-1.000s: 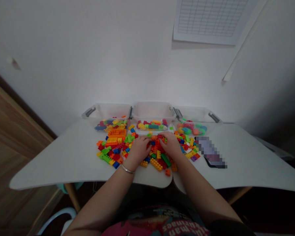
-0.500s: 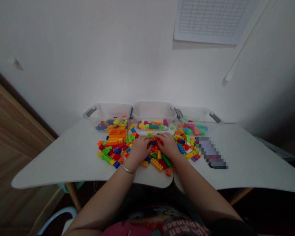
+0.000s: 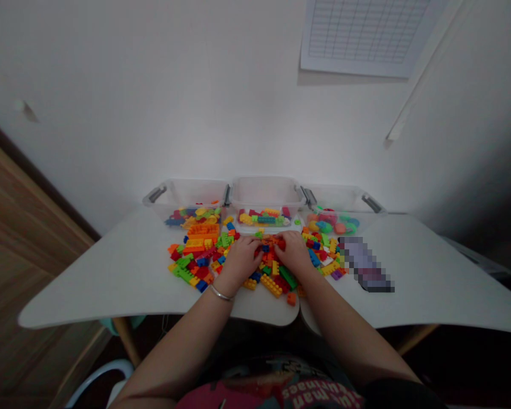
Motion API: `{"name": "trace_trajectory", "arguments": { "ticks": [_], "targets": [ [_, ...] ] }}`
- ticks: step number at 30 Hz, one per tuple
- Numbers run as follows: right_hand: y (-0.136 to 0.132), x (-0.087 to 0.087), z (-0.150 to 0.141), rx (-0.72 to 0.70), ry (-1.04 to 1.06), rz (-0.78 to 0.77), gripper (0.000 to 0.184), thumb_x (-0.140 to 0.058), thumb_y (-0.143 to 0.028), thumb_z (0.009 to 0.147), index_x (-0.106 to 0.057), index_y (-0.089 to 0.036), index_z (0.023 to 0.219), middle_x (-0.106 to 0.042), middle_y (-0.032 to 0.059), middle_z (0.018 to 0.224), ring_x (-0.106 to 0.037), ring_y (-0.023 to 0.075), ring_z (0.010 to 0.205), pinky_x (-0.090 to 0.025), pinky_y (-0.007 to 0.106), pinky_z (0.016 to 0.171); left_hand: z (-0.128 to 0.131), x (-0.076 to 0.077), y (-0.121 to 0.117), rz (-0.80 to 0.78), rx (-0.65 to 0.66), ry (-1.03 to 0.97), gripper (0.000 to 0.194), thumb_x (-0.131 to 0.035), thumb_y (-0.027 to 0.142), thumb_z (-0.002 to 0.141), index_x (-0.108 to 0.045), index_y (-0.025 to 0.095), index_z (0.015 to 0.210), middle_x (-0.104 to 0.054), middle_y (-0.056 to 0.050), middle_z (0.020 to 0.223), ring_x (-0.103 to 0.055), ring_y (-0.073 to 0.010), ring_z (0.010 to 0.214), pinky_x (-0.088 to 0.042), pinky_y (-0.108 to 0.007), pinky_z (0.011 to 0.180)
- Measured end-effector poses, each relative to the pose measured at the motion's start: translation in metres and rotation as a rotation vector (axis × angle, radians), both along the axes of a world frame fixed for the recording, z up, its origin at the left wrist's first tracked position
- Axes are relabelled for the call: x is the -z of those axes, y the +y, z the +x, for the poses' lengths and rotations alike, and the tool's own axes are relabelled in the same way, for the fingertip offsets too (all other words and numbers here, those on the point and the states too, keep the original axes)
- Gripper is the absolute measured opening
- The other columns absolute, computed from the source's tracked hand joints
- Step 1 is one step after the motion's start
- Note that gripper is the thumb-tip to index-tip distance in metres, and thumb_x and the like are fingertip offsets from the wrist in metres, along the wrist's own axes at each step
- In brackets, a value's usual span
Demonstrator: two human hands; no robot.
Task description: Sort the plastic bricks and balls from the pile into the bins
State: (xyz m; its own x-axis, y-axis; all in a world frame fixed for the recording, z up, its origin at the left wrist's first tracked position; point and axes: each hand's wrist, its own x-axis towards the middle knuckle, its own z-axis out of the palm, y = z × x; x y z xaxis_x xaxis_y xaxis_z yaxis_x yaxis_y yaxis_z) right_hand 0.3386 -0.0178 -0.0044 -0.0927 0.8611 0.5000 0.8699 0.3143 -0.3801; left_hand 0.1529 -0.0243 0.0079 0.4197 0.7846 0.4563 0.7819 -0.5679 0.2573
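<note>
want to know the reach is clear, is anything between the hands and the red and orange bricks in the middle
Nothing visible stands in the way. The left hand and right hand are at the pile, on either side of the red and orange bricks. What lies beneath their fingers is hidden.

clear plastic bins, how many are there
3: the left bin, the middle bin and the right bin, in a row behind the loose bricks.

Gridded paper (image 3: 361, 37) hangs on the wall (image 3: 153, 102); a pixelated phone (image 3: 366, 264) lies on the table (image 3: 443, 284)
</note>
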Motion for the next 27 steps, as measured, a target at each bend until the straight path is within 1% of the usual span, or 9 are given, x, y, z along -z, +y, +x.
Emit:
{"name": "trace_trajectory", "arguments": {
  "ticks": [3,5,8,11,15,19,22,25,27],
  "targets": [
    [-0.001,0.000,0.000,0.014,0.033,0.008,0.018,-0.060,-0.022,0.081,-0.066,-0.016,0.097,-0.068,0.0110,0.098,-0.059,0.0270,0.099,-0.046,0.040,0.093,0.000,-0.002,-0.001,-0.010,-0.004,0.011,0.024,-0.061,0.019,0.085,-0.069,0.015,0.107,-0.069,-0.010,0.112,-0.062,-0.0242,0.105,-0.051,-0.039,0.097],
    [-0.001,0.000,0.001,0.018,0.085,0.045,0.016,-0.059,-0.023,0.082,-0.065,-0.017,0.096,-0.068,0.0102,0.097,-0.059,0.0263,0.097,-0.047,0.041,0.092,0.000,-0.003,-0.001,-0.016,-0.006,0.018,0.023,-0.061,0.020,0.085,-0.069,0.016,0.106,-0.069,-0.010,0.112,-0.062,-0.0244,0.105,-0.050,-0.040,0.097],
    [0.000,-0.002,0.004,0.026,0.200,0.161,0.014,-0.057,-0.026,0.083,-0.063,-0.019,0.093,-0.068,0.0092,0.096,-0.060,0.0246,0.095,-0.048,0.040,0.089,0.000,-0.002,-0.001,-0.022,-0.008,0.019,0.022,-0.060,0.020,0.085,-0.069,0.016,0.106,-0.069,-0.009,0.113,-0.062,-0.0241,0.106,-0.050,-0.039,0.098],
    [0.001,-0.009,0.009,0.045,0.333,0.309,0.015,-0.056,-0.031,0.084,-0.062,-0.020,0.093,-0.067,0.0077,0.092,-0.059,0.0219,0.089,-0.049,0.037,0.082,0.000,0.001,0.001,-0.022,-0.010,0.017,0.023,-0.060,0.020,0.086,-0.069,0.017,0.106,-0.069,-0.010,0.113,-0.061,-0.0238,0.107,-0.049,-0.039,0.098],
    [0.004,-0.027,0.017,0.125,0.473,0.466,0.019,-0.057,-0.035,0.083,-0.060,-0.020,0.094,-0.064,0.0053,0.090,-0.057,0.0188,0.083,-0.048,0.034,0.076,-0.001,0.004,0.003,-0.026,-0.012,0.025,0.024,-0.059,0.021,0.086,-0.069,0.016,0.107,-0.069,-0.010,0.113,-0.061,-0.0244,0.106,-0.050,-0.040,0.098],
    [0.013,-0.052,0.021,0.175,0.566,0.524,0.022,-0.057,-0.036,0.083,-0.061,-0.019,0.098,-0.064,0.0056,0.094,-0.056,0.0181,0.084,-0.046,0.033,0.075,-0.001,0.003,0.002,-0.021,-0.011,0.023,0.024,-0.058,0.021,0.087,-0.069,0.016,0.107,-0.068,-0.009,0.114,-0.061,-0.0243,0.105,-0.050,-0.040,0.097],
    [0.025,-0.071,0.023,0.158,0.545,0.536,0.024,-0.057,-0.037,0.084,-0.062,-0.020,0.100,-0.065,0.0058,0.095,-0.056,0.0192,0.087,-0.047,0.033,0.077,-0.001,0.003,0.001,-0.021,-0.014,0.021,0.024,-0.058,0.021,0.086,-0.069,0.017,0.107,-0.068,-0.009,0.115,-0.061,-0.0244,0.106,-0.050,-0.040,0.097],
    [0.040,-0.087,0.023,0.138,0.465,0.539,0.023,-0.056,-0.036,0.085,-0.064,-0.020,0.099,-0.067,0.0071,0.097,-0.056,0.0217,0.095,-0.045,0.038,0.087,-0.001,0.003,0.002,-0.031,-0.016,0.010,0.024,-0.059,0.022,0.086,-0.069,0.017,0.108,-0.068,-0.009,0.116,-0.060,-0.0246,0.107,-0.050,-0.040,0.097],
    [0.050,-0.095,0.023,0.137,0.398,0.512,0.023,-0.055,-0.035,0.085,-0.066,-0.020,0.098,-0.069,0.0082,0.100,-0.056,0.0230,0.099,-0.043,0.040,0.094,-0.001,0.004,0.002,-0.034,-0.015,0.011,0.024,-0.060,0.023,0.086,-0.069,0.018,0.108,-0.068,-0.009,0.116,-0.060,-0.0247,0.107,-0.050,-0.040,0.097]
  ]
}}
